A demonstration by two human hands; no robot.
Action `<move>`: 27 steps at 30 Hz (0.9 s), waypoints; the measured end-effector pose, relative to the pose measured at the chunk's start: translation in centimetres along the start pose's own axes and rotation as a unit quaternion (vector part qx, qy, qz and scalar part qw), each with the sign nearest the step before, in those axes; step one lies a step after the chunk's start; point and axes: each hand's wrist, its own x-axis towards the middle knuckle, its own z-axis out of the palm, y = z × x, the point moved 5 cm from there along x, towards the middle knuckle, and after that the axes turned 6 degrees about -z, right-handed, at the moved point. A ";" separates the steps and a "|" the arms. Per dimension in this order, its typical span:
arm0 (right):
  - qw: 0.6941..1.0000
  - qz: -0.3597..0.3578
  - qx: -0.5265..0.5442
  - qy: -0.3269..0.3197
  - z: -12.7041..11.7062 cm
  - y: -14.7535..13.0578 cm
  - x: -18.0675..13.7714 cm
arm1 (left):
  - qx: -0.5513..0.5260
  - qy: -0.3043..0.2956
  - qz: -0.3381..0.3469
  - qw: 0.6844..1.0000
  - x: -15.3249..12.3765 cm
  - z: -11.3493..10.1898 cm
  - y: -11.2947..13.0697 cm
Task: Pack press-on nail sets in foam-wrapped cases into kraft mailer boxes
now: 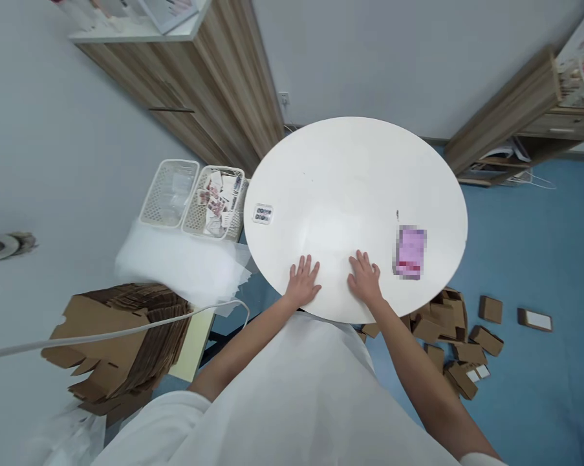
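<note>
My left hand (302, 279) and my right hand (364, 276) both lie flat on the near edge of a round white table (350, 175), fingers stretched out and apart, holding nothing. To the right of my right hand a pink and purple blurred card-like item (410, 252) lies on the tabletop. A small white tag with dark print (263, 213) rests near the table's left edge, well beyond my left hand.
Two white mesh baskets (169, 193) stand left of the table, one holding several small packets (215, 202). A stack of flat cardboard (121, 343) lies at lower left. Several small brown boxes (459, 340) litter the blue floor at right. Wooden cabinets (214, 77) line the wall.
</note>
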 end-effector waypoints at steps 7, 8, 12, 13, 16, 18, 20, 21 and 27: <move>0.988 0.024 0.107 0.112 -1.8 -5.1 3.5 | -0.110 0.085 -0.062 0.988 0.9 -4.2 -5.9; 0.983 0.030 0.145 0.106 -1.6 -6.4 4.8 | -0.138 0.102 -0.087 0.981 1.4 -5.3 -7.8; 0.947 0.070 0.314 0.014 1.0 -11.5 10.7 | -0.269 0.179 -0.170 0.931 4.4 -9.4 -15.7; 0.936 0.082 0.343 -0.008 1.9 -12.7 12.1 | -0.298 0.184 -0.177 0.920 5.3 -10.0 -17.2; 0.899 0.106 0.422 -0.041 4.2 -15.7 15.8 | -0.368 0.194 -0.195 0.888 7.5 -10.9 -20.6; 0.875 0.132 0.464 -0.048 5.6 -17.0 17.4 | -0.412 0.177 -0.205 0.870 8.5 -10.6 -21.6; 0.851 0.152 0.499 -0.051 6.7 -17.9 18.5 | -0.444 0.155 -0.211 0.857 9.1 -10.1 -22.0; 0.841 0.157 0.514 -0.052 7.1 -18.2 18.8 | -0.453 0.147 -0.212 0.853 9.3 -10.0 -22.0; 0.823 0.146 0.546 -0.053 8.1 -19.3 18.9 | -0.481 0.119 -0.189 0.848 9.0 -9.8 -21.6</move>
